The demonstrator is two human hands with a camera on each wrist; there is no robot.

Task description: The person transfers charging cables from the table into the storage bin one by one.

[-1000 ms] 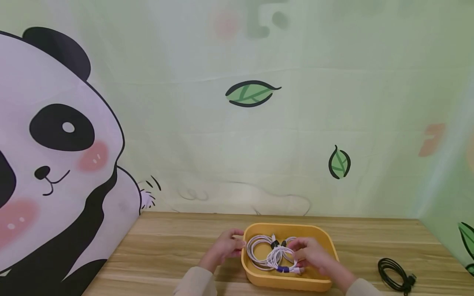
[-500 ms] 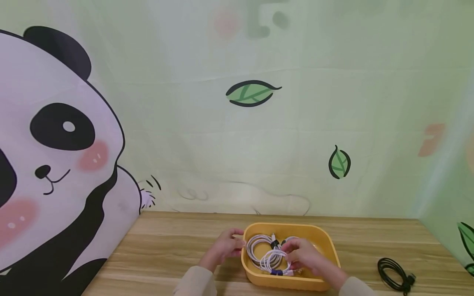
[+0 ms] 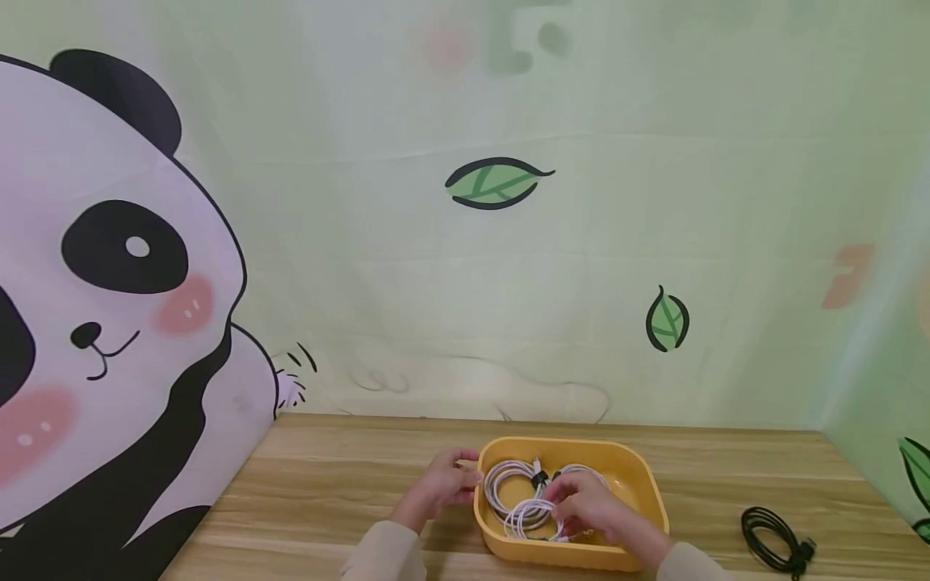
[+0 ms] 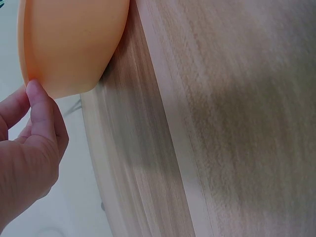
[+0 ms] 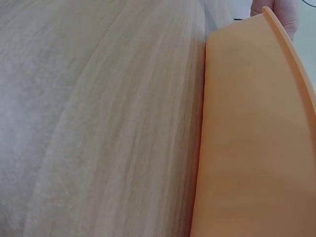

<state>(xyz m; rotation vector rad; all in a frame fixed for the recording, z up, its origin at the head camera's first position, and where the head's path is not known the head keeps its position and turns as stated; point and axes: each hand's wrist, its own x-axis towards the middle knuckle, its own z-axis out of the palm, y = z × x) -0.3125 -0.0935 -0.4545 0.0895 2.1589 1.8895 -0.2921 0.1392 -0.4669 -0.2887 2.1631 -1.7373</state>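
Observation:
In the head view my left hand (image 3: 445, 480) holds the left end of a yellow bin (image 3: 574, 553); the left wrist view shows the thumb and a finger pinching its rim (image 4: 24, 49). My right hand (image 3: 587, 507) is inside the bin, its fingers pinching a coiled white cable (image 3: 519, 520) near the front left. A thicker pale cable coil (image 3: 497, 478) with a black tie lies under and behind it. Another pale coil (image 3: 590, 470) is partly hidden behind the right hand. The right wrist view shows only the bin's outer wall (image 5: 256, 123) and fingertips beyond it.
A black coiled cable (image 3: 770, 534) with a plug lies on the wooden table (image 3: 349, 468) to the right of the bin. Behind the table hangs a green backdrop (image 3: 378, 266) with a printed panda and leaves.
My right hand has moved left and slightly toward the front inside the bin, bringing the white cable over the left coil. More of the right coil shows. The left hand stays at the rim.

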